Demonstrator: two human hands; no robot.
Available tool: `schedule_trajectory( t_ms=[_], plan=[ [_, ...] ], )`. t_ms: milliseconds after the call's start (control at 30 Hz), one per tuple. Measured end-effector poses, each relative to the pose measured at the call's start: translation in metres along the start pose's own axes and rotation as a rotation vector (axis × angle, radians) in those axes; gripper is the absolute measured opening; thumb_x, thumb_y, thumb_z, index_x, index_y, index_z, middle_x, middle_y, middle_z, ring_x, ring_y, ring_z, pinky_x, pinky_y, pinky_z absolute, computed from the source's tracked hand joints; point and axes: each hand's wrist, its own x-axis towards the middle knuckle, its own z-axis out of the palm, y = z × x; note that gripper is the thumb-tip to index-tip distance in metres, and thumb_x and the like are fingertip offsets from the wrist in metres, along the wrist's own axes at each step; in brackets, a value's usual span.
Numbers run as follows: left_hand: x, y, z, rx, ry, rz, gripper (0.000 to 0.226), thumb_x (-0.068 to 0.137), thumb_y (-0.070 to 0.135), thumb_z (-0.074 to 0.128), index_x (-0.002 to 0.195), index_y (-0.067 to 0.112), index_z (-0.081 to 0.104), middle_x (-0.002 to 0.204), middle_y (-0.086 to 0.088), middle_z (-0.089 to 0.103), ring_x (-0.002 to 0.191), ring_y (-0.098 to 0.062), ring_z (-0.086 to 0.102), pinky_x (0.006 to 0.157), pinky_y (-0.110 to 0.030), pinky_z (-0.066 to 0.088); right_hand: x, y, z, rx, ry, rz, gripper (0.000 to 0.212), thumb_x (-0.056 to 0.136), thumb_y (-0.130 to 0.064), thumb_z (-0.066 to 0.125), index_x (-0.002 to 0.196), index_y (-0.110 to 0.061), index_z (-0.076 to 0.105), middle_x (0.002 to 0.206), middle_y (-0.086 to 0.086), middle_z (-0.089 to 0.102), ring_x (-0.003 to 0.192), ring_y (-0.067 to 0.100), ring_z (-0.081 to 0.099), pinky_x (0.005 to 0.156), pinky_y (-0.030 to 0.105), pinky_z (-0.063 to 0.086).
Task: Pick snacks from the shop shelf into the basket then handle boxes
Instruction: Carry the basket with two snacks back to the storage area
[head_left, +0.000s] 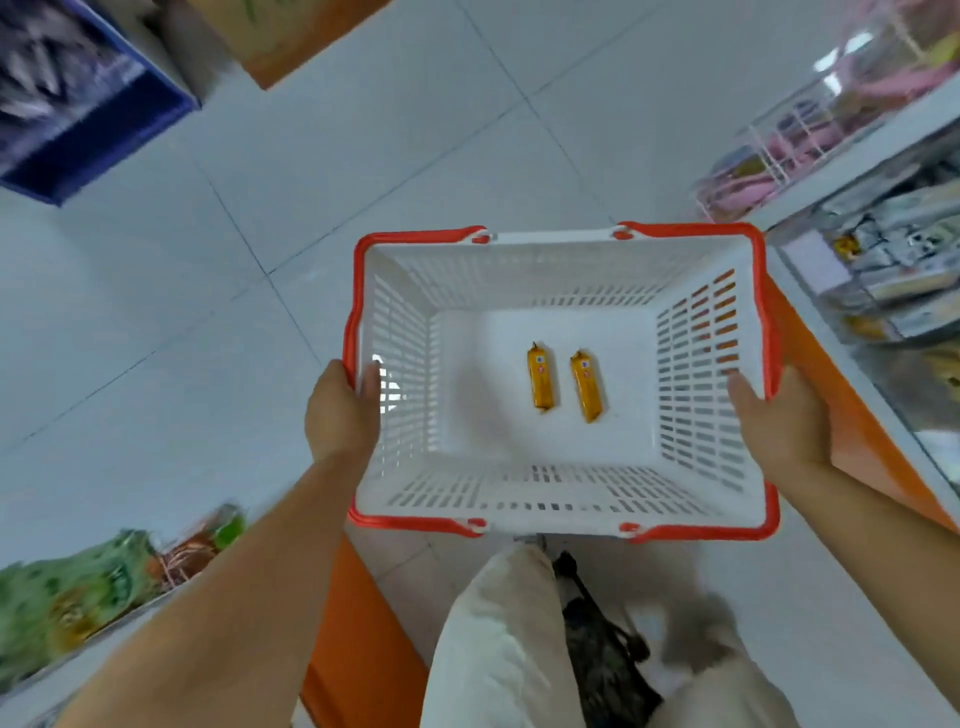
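White tile floor (363, 156) fills my view, with a shelf (883, 249) right of the basket (519, 499). I hold the basket up over the floor. Left hand (340, 410) grips its left rim and right hand (779, 415) grips its right rim, thumbs inside. A snack (540, 382) lies mid-bottom, a second snack (586, 387) just beside it, not touching.

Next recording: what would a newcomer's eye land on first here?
The white basket with red rim fills the centre, above the tiled floor, with the left hand and right hand gripping its two sides. Two orange snack packets lie side by side, apart, on its bottom. A stocked shelf runs along the right edge.
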Motion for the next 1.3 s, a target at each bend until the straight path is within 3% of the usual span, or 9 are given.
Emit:
schedule_trajectory(
  t_ms=[133,433,600,767,1067,1300],
  plan=[
    [0.038,0.004,-0.031,-0.06,0.06,-0.068,0.038,0.1,0.04,0.049,0.081,0.008,0.045,0.069,0.001,0.045,0.062,-0.019,0.042,0.062,-0.033,0.031,0.029,-0.076,0.011,-0.026,-0.012,-0.116,0.036,0.097,-0.033,0.059,0.12,-0.005,0.059,0.118,0.018,0.067,0.109,0.038,0.062,0.088,0.041,0.047],
    [0.132,0.048,-0.068,-0.109,0.11,-0.212,0.04,0.1,0.04,0.05,0.075,0.01,0.041,0.066,-0.002,0.045,0.057,-0.015,0.041,0.05,-0.03,0.027,0.121,-0.215,0.035,-0.051,-0.122,-0.156,0.031,0.098,-0.025,0.058,0.121,-0.003,0.06,0.12,0.018,0.066,0.11,0.037,0.062,0.081,0.031,0.041],
    [0.197,0.095,-0.085,-0.112,0.137,-0.246,0.039,0.1,0.04,0.051,0.079,0.007,0.046,0.068,-0.003,0.049,0.065,-0.026,0.048,0.062,-0.033,0.034,0.186,-0.291,0.039,-0.081,-0.178,-0.141,0.03,0.098,-0.026,0.057,0.113,-0.001,0.059,0.114,0.021,0.067,0.102,0.035,0.063,0.077,0.031,0.042],
    [0.286,0.163,-0.089,-0.15,0.151,-0.232,0.042,0.1,0.042,0.05,0.079,0.005,0.048,0.069,-0.005,0.05,0.065,-0.026,0.049,0.063,-0.034,0.036,0.271,-0.378,0.035,-0.118,-0.168,-0.158,0.032,0.099,-0.031,0.055,0.115,-0.003,0.057,0.115,0.018,0.066,0.091,0.026,0.058,0.078,0.03,0.041],
    [0.469,0.29,-0.086,-0.229,0.094,-0.195,0.042,0.1,0.041,0.05,0.078,0.006,0.047,0.069,-0.005,0.051,0.066,-0.026,0.05,0.062,-0.033,0.035,0.418,-0.519,0.031,-0.152,-0.059,-0.126,0.036,0.1,-0.033,0.054,0.112,0.0,0.058,0.107,0.018,0.065,0.084,0.022,0.052,0.075,0.028,0.039],
    [0.579,0.407,-0.079,-0.22,0.045,-0.136,0.04,0.1,0.039,0.05,0.08,0.005,0.048,0.078,-0.011,0.057,0.074,-0.029,0.053,0.07,-0.035,0.038,0.53,-0.597,0.004,-0.158,-0.008,-0.055,0.033,0.1,-0.036,0.054,0.111,-0.006,0.058,0.095,0.005,0.058,0.083,0.023,0.053,0.074,0.029,0.039]
  ],
)
